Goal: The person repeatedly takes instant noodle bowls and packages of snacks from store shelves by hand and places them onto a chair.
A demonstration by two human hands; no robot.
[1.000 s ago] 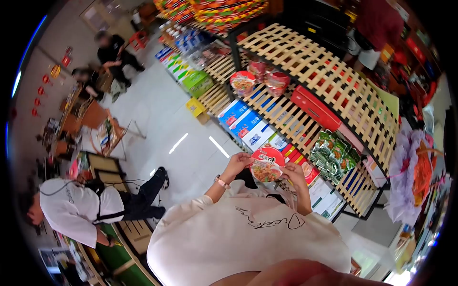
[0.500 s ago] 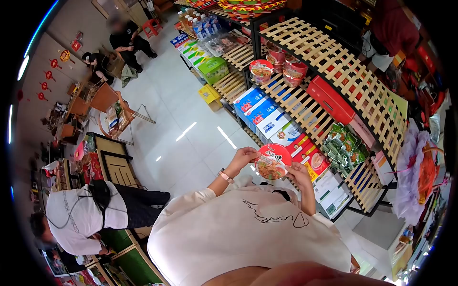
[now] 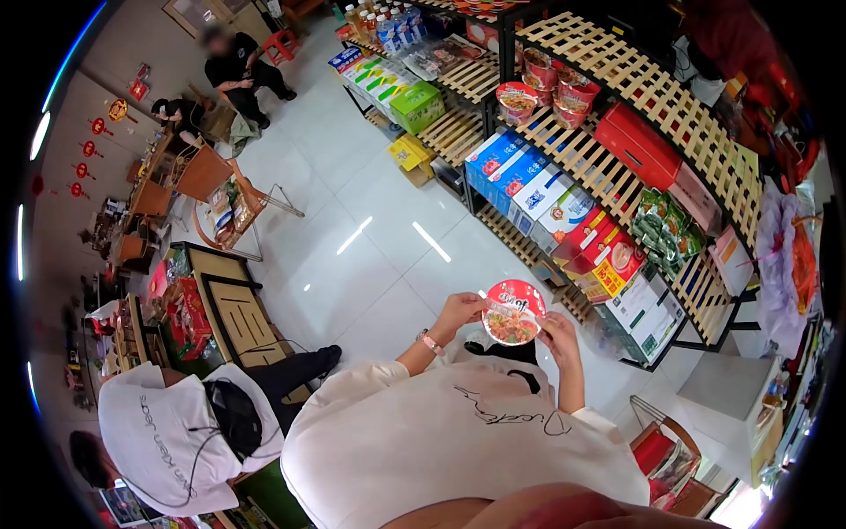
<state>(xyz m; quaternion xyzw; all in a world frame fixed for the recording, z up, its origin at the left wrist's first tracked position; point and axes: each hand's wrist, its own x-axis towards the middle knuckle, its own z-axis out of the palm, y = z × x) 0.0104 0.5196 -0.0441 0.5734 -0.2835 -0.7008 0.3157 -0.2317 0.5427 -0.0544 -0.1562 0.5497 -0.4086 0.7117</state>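
An instant noodle cup (image 3: pixel 513 312) with a red and white printed lid is held up in front of my chest, its lid facing me. My left hand (image 3: pixel 462 315) grips the left edge of the cup, fingers closed on the rim. On the opposite edge, my right hand (image 3: pixel 559 338) pinches it between thumb and fingers. The sides of the cup are hidden beneath the lid. Similar noodle cups (image 3: pixel 573 103) stand stacked on the slatted shelf beyond.
A slatted wooden rack (image 3: pixel 582 172) at the right holds milk cartons (image 3: pixel 507 176), a red box (image 3: pixel 636 141) and green packets (image 3: pixel 665 225). A person in a white shirt (image 3: pixel 181 432) bends over shelving at the left. Two seated people are at the back near a folding chair (image 3: pixel 211 181).
The cup and both hands have shifted slightly right and down in view. The rack appears further right and more of the floor shows. The person at left has moved a little.
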